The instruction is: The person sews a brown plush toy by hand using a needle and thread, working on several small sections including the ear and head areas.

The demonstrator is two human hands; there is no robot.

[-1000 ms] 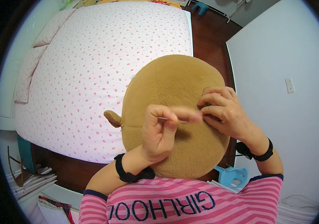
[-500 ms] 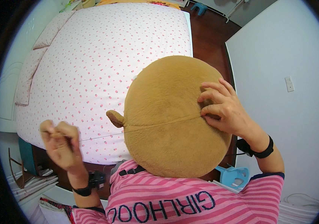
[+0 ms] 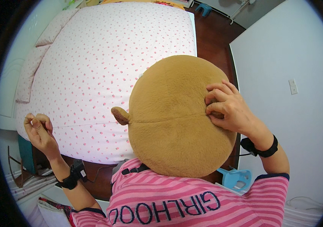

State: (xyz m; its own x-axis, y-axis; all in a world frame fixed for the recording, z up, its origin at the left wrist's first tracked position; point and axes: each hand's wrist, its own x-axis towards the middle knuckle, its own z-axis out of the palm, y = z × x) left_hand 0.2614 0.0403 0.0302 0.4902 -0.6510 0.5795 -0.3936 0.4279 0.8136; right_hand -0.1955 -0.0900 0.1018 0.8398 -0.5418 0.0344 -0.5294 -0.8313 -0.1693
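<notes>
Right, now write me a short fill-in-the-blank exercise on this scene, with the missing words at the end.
1. The hand touching the plush toy is the person's ____ one.
2. A thin thread runs from the left hand toward the plush toy, crossing above the large ____ with pillows on it.
3. The small stool near the top of the picture is coloured ____.
4. The pink shirt is patterned with ____.

Missing words: right; bed; blue; stripes.

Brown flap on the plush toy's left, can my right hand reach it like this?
Probably not without shifting: the right hand touches the plush toy at its right; the brown flap juts out opposite.
</notes>
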